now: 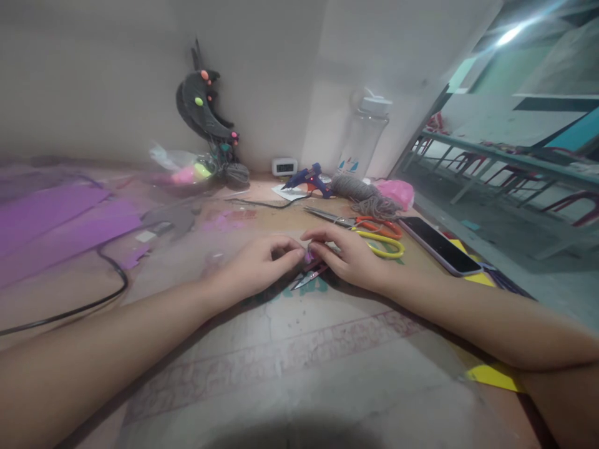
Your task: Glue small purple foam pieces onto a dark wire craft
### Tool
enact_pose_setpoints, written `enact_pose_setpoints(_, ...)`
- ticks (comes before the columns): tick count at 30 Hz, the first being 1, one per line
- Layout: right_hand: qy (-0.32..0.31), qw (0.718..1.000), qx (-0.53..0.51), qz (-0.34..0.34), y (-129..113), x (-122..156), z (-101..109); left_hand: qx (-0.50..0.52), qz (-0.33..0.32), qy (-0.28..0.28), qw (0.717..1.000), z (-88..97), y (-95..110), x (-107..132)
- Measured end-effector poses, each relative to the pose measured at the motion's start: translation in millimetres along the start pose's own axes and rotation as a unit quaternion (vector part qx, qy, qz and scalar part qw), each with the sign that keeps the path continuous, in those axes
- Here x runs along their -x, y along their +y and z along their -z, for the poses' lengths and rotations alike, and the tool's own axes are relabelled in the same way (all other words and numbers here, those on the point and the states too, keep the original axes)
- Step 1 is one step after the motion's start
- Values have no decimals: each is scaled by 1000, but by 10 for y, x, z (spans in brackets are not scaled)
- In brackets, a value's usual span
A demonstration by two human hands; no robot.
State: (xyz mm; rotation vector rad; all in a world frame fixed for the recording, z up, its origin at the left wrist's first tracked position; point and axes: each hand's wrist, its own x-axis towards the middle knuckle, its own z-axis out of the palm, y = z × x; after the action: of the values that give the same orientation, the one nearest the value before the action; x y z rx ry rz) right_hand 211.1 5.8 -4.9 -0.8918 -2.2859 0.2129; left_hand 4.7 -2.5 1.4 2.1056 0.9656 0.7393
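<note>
Both of my hands meet at the middle of the table. My left hand and my right hand pinch a small purple piece between their fingertips. Just under the fingers lies a small snipper with dark pointed blades, flat on the table. Both hands rest on the worn brown tabletop, fingers curled inward.
Yellow-handled scissors and orange-handled scissors lie right of my hands, a phone beyond them. A blue glue gun, grey yarn, a water bottle and a small clock stand behind. Purple sheets and a black cable lie left.
</note>
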Motion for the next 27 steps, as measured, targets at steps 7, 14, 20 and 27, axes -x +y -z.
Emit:
enact_pose_setpoints(7,-8,1000,5,28,-25,8,10,-2,10,-17,1000,-5,-14,-8)
enact_pose_setpoints(14,-26,999,-38,-13,-29,-19,69,12,24,5,1000,-9,-31,2)
enact_pose_setpoints(20,-44,998,-36,-19,-10,-44,46,36,58,32,997,-9,-56,-3)
enact_pose_setpoints(27,-51,998,-32,-18,-22,-48,29,32,63,25,997,-12,-59,-8)
